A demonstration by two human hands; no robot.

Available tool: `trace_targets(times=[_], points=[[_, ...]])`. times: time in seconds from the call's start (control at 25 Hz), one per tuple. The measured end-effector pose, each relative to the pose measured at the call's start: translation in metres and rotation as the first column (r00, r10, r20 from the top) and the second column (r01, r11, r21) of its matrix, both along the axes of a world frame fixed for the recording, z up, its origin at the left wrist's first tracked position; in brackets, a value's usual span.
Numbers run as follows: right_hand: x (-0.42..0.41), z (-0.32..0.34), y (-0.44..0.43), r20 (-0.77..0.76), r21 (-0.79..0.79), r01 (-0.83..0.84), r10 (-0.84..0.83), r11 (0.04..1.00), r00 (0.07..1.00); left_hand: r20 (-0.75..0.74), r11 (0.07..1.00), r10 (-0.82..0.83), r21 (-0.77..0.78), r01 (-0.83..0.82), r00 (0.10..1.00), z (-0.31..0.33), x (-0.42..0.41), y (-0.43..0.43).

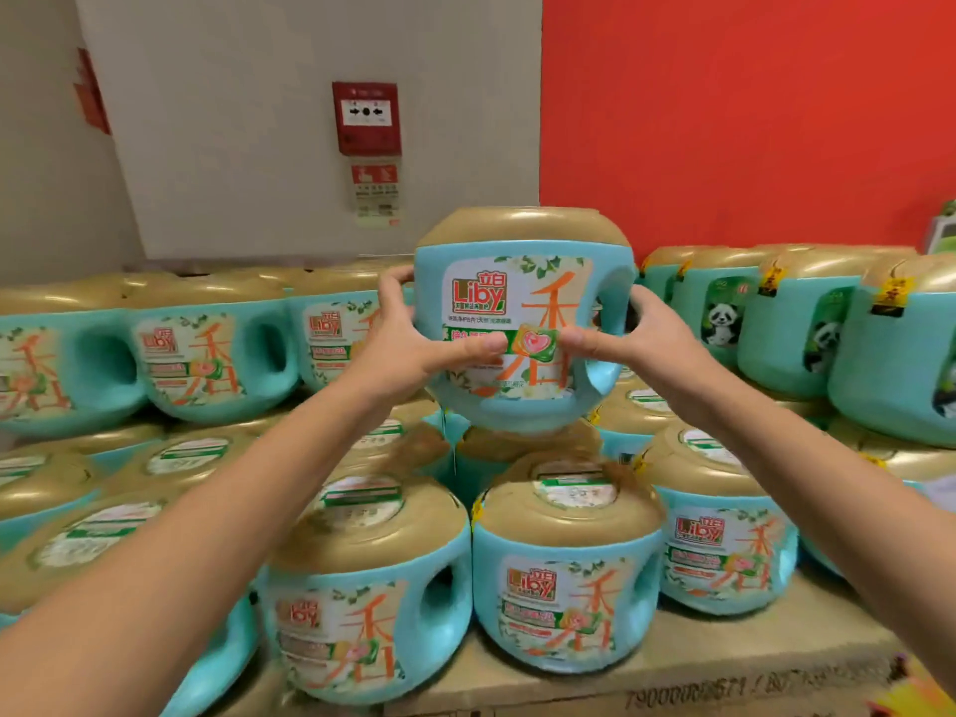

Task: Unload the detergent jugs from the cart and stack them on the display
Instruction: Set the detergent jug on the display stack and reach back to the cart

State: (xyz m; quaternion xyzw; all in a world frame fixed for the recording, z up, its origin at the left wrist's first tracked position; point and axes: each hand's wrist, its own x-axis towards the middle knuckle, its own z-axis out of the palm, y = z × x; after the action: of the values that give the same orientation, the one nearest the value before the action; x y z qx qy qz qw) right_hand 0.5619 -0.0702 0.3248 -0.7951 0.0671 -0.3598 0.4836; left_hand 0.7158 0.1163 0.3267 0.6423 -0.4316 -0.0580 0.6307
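- We hold a round teal plastic detergent jug, gold-lidded, at frame centre (label facing us).
- Our left hand and right hand clamp its sides.

Head cam faces fwd, close to jug display.

Shop; stacked detergent jugs on display
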Motion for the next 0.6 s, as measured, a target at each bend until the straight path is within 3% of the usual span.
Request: trace_targets(times=[0.32, 0.6], points=[[0.055, -0.012, -0.068, -0.091, 0.032, 0.051, -0.048, 0.998, 0.995, 0.011, 0.998, 0.069, -0.005, -0.069, 0.998, -0.009, 0.044, -0.069], [0.095, -0.016, -0.106, -0.097, 0.043, 0.023, -0.019, 0.999, 0.995, 0.122, 0.981, 0.193, 0.002, -0.195, 0.974, -0.025, 0.073, -0.103]])
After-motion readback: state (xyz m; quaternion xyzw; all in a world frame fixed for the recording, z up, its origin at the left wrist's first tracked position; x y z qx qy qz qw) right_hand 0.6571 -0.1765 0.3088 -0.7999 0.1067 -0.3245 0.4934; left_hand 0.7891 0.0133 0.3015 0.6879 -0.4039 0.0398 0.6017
